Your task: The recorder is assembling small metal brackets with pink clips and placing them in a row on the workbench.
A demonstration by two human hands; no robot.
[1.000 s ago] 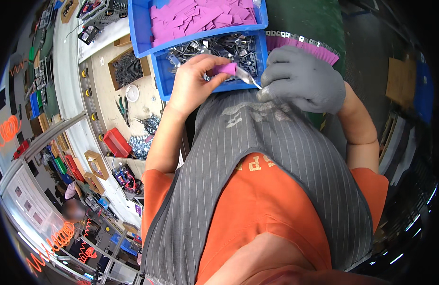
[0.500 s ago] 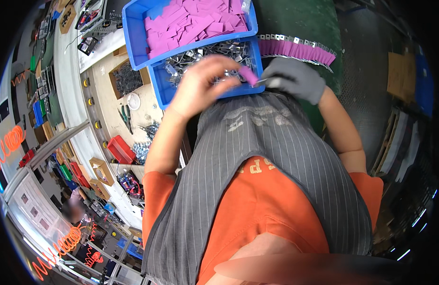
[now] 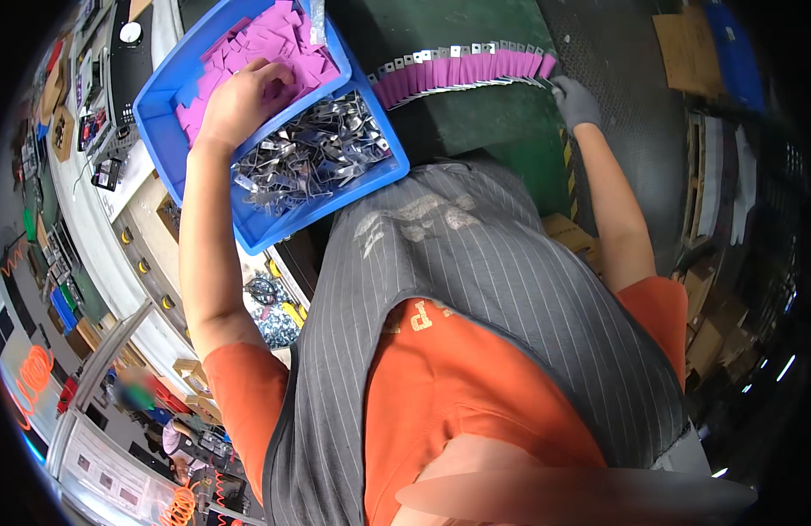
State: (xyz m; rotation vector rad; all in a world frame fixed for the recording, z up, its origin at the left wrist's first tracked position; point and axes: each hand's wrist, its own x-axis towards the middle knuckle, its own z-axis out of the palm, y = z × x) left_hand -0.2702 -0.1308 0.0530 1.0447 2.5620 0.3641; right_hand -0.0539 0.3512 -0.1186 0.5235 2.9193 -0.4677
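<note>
My bare left hand (image 3: 248, 101) reaches into a pile of flat purple sleeves (image 3: 258, 44) in a blue bin (image 3: 164, 123). Its fingers are curled down and pressed together among the sleeves; what lies between the fingertips is hidden. At the right end of a curved row of purple-sleeved metal parts (image 3: 462, 67), my grey-gloved right hand (image 3: 577, 103) pinches the bare metal end of the last part (image 3: 547, 67). The row rests on a green surface, sleeves side by side and metal tabs along the far edge.
A second blue bin (image 3: 327, 210), nearer my body, holds many loose metal parts (image 3: 309, 149). A clear plastic strip (image 3: 317, 22) hangs at the purple bin's right rim. Cardboard (image 3: 689, 54) stands at the far right. A white-edged workbench (image 3: 116, 210) runs along the left.
My right hand has moved right, from beside the bins to the row's end, with a purple-sleeved metal part. My left hand has let go of it and moved into the purple pile. The view has turned right.
</note>
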